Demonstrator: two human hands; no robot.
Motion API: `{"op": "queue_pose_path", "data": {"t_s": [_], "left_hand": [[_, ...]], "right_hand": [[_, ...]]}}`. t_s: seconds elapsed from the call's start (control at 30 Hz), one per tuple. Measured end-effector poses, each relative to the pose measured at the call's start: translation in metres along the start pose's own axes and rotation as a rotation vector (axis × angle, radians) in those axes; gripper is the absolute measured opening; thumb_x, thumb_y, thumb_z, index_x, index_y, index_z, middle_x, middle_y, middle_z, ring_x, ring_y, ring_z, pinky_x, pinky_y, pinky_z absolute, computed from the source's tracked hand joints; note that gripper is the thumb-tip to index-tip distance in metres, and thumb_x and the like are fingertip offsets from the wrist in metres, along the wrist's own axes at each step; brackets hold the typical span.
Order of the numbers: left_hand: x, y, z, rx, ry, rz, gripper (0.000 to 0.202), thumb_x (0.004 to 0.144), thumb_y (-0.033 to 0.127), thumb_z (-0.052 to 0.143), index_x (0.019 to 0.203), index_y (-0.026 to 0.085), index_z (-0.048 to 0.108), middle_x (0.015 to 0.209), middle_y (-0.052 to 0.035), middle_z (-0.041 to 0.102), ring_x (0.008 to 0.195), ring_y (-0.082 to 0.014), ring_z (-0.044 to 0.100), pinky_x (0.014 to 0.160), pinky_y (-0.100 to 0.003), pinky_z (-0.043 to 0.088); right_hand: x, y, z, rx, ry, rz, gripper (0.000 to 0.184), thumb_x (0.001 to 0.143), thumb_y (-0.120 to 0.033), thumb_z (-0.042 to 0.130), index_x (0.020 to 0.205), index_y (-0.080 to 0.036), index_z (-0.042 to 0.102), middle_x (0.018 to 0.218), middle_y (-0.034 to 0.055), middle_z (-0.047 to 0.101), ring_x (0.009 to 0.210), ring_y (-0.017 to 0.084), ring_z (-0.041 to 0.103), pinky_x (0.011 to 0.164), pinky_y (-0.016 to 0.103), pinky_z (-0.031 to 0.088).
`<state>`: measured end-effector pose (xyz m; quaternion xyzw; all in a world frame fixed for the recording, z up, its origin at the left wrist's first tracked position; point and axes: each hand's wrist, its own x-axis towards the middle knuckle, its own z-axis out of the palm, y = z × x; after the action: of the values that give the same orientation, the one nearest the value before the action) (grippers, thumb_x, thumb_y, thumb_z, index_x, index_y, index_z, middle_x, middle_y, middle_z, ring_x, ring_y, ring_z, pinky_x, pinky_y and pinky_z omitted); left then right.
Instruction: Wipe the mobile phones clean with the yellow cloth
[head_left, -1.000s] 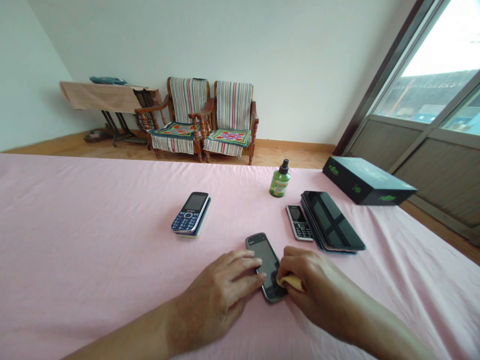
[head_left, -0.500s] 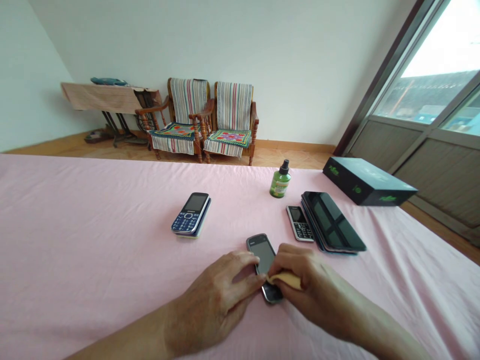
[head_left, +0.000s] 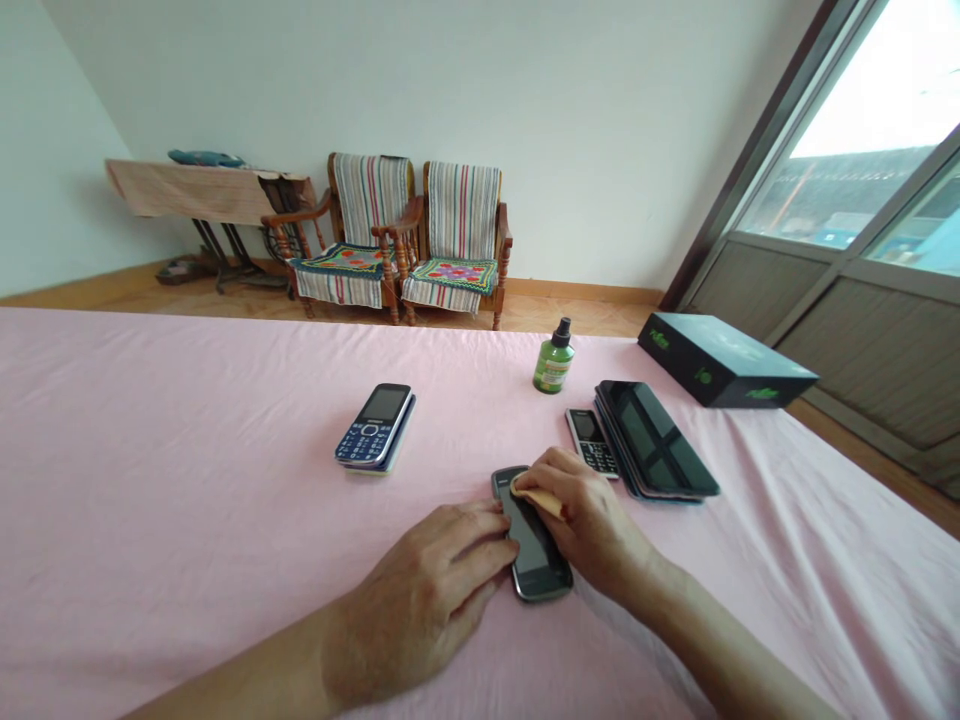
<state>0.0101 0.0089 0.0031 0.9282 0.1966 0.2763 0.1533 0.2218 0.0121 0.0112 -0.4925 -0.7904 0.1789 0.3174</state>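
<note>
**Two hands on a phone, yellow cloth pinched against its screen**

A pink sheet (head_left: 187, 480) covers the surface, and behind it a wood floor (head_left: 570, 315) runs to white walls. At the far left stands a cloth-draped folding table (head_left: 180, 190), then two wooden armchairs (head_left: 367, 240) with striped covers. On the sheet lie a blue keypad phone (head_left: 371, 428), a green spray bottle (head_left: 553, 362), a small black keypad phone (head_left: 591, 442), a stack of dark smartphones (head_left: 652, 440) and a black box (head_left: 720, 372). A large window (head_left: 840, 170) fills the right.

The dark touchscreen phone (head_left: 541, 560) lies flat on the sheet, near the front and between the hands. The left hand (head_left: 420, 600) rests open beside it, its fingers (head_left: 480, 530) lying lightly curled against the phone's left edge. The right hand (head_left: 592, 515) has its fingers (head_left: 555, 468) closed on a yellow cloth (head_left: 536, 497), which presses on the top of the screen.
</note>
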Motion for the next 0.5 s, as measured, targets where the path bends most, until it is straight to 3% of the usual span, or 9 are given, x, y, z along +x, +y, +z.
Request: {"op": "queue_pose_path", "data": {"t_s": [0.3,0.5], "left_hand": [[0.0,-0.001,-0.001,-0.005,-0.01,0.018,0.034,0.094,0.006,0.05,0.125,0.016,0.057,0.122,-0.0114,0.061,0.121,-0.0233,0.053,0.102,-0.04,0.05],[0.0,-0.001,-0.002,-0.008,-0.019,0.026,0.033,0.094,0.005,0.05,0.124,0.015,0.058,0.123,-0.0117,0.061,0.123,-0.023,0.052,0.103,-0.04,0.048]], "right_hand": [[-0.008,-0.02,-0.017,0.061,-0.229,0.07,0.029,0.074,0.01,0.057,0.072,-0.017,0.069,0.079,-0.0007,0.056,0.075,0.013,0.055,0.065,0.023,0.04],[-0.015,-0.021,-0.022,0.207,-0.318,0.06,0.034,0.069,0.013,0.054,0.073,-0.018,0.068,0.086,-0.0022,0.061,0.081,0.009,0.058,0.07,0.019,0.041]]}}
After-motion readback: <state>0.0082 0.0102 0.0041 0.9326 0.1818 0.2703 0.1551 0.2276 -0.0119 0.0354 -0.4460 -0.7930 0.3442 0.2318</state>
